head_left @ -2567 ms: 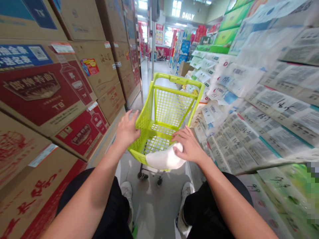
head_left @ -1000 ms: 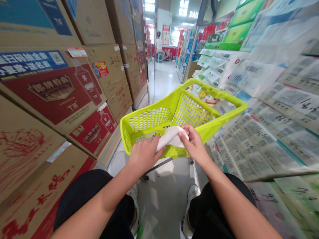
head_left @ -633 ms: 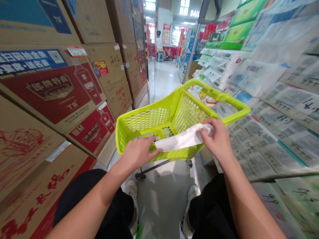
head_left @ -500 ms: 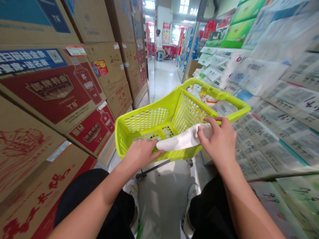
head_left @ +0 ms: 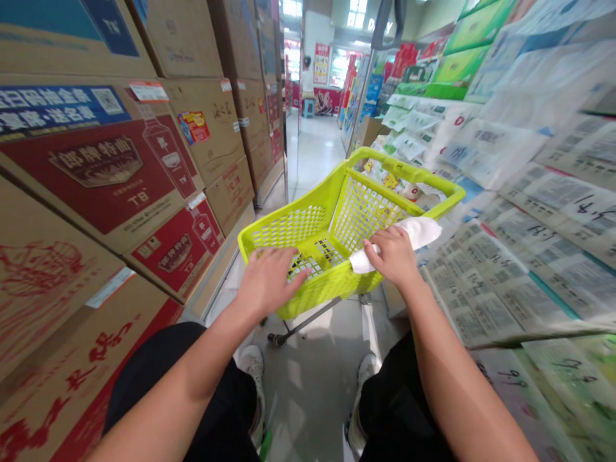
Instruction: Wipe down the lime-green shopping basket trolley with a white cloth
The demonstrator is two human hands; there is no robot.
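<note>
A yellow-green shopping cart (head_left: 308,221) with a lattice basket stands turned sideways in front of me. My right hand (head_left: 393,253) is closed around a white cloth (head_left: 421,232), pressing it against the near rim; one end of the cloth sticks out past my fingers to the right, the other lies over the rim on the left. Over the basket's near left corner, my left hand (head_left: 269,279) has its fingers stretched and the thumb apart, holding nothing; whether its palm touches the rim is hidden. The basket floor shows through the lattice with nothing lying on it.
Stacked cardboard cartons (head_left: 106,173) form a wall on the left. Packs of tissue paper (head_left: 529,218) are piled high along the right side. A tiled aisle (head_left: 317,151) runs ahead, with a person (head_left: 308,80) near a blue stool (head_left: 308,107) far back.
My right hand has closed more fully over the cloth and shifted left, and the cloth has moved right, away from my left hand. The cart has turned slightly.
</note>
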